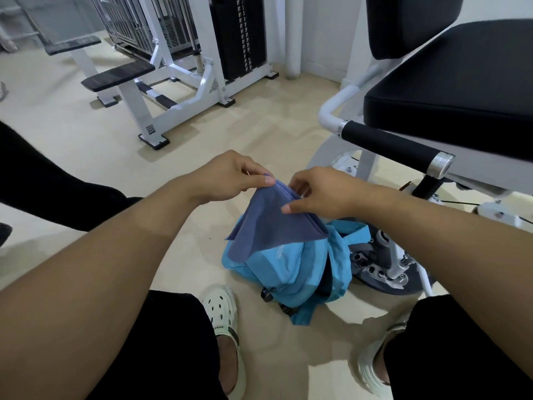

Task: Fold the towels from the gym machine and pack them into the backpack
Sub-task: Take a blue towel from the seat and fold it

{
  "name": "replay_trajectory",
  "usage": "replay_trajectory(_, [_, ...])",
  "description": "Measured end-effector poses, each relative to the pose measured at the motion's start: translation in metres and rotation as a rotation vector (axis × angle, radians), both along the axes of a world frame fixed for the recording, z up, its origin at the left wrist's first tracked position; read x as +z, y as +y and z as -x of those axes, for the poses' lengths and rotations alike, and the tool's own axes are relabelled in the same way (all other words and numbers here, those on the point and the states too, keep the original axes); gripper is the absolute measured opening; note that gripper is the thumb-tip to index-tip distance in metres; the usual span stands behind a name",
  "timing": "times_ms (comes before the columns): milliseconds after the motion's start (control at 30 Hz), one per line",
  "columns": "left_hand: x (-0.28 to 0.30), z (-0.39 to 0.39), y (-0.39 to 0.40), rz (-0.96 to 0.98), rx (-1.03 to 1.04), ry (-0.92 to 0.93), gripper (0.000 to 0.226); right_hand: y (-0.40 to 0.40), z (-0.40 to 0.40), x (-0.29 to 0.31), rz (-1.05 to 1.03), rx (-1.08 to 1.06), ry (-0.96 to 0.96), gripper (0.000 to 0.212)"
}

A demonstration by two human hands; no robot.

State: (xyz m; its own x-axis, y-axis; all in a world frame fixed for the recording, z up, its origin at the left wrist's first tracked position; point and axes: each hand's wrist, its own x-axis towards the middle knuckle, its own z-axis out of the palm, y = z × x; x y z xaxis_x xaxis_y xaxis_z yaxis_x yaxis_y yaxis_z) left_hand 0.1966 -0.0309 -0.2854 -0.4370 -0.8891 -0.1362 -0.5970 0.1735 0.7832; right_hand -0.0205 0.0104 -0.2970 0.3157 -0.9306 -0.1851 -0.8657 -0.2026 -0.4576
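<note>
A folded blue-grey towel [271,223] hangs in the air above a light blue backpack [291,272] that lies on the floor between my feet. My left hand [230,176] pinches the towel's top corner between thumb and fingers. My right hand [320,192] grips the towel's upper right edge, with the thumb on its front. The towel's lower part drapes over the top of the backpack and hides its opening.
A gym machine with a black padded seat [455,85] and a black handle [392,145] stands close on the right, its base [383,264] beside the backpack. A white weight machine [187,67] stands behind. A dark-clothed person's leg [43,180] is at the left.
</note>
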Motion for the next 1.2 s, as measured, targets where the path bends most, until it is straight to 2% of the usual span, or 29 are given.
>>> replay_trajectory(100, [0.002, 0.003, 0.004, -0.001, -0.01, 0.01, 0.012, 0.002, -0.008, 0.0, 0.076, -0.009, -0.056, 0.02])
replay_trajectory(267, [0.0, -0.002, 0.006, -0.095, 0.027, 0.042, 0.015, 0.003, -0.011, 0.001, 0.06, -0.017, -0.11, 0.01])
replay_trajectory(467, [0.001, 0.003, 0.012, -0.332, 0.152, 0.114, 0.042, 0.009, -0.022, -0.001, 0.025, -0.034, -0.257, 0.013])
replay_trajectory(533, [-0.004, 0.006, 0.011, -0.282, 0.179, 0.081, 0.036, 0.015, -0.029, -0.002, -0.066, -0.027, -0.356, 0.017])
replay_trajectory(600, [-0.009, 0.005, 0.008, -0.143, 0.146, -0.012, 0.02, 0.022, -0.034, 0.0, -0.28, 0.013, -0.479, 0.02])
replay_trajectory(667, [-0.008, 0.0, 0.004, 0.042, 0.074, -0.186, 0.014, 0.023, -0.03, 0.0, -0.389, 0.072, -0.403, 0.025])
replay_trajectory(733, [-0.002, -0.001, 0.004, 0.165, 0.014, -0.305, 0.021, 0.018, -0.021, -0.002, -0.322, 0.114, -0.147, 0.028])
replay_trajectory(800, [0.003, 0.0, 0.003, 0.197, -0.02, -0.321, 0.033, 0.011, -0.011, -0.007, -0.2, 0.069, 0.052, 0.03])
replay_trajectory(867, [0.007, 0.002, 0.004, 0.197, -0.034, -0.313, 0.039, 0.005, -0.003, -0.011, -0.141, -0.008, 0.047, 0.037])
replay_trajectory(933, [0.009, 0.003, 0.006, 0.194, -0.059, -0.278, 0.04, 0.0, 0.002, -0.016, -0.141, -0.052, -0.043, 0.05])
replay_trajectory(1067, [0.014, 0.006, 0.011, 0.201, -0.074, -0.173, 0.038, -0.001, 0.001, -0.025, -0.157, -0.016, -0.127, 0.076])
replay_trajectory(1200, [0.018, 0.011, 0.016, 0.194, -0.084, -0.094, 0.034, -0.001, -0.009, -0.036, -0.162, 0.021, -0.129, 0.06])
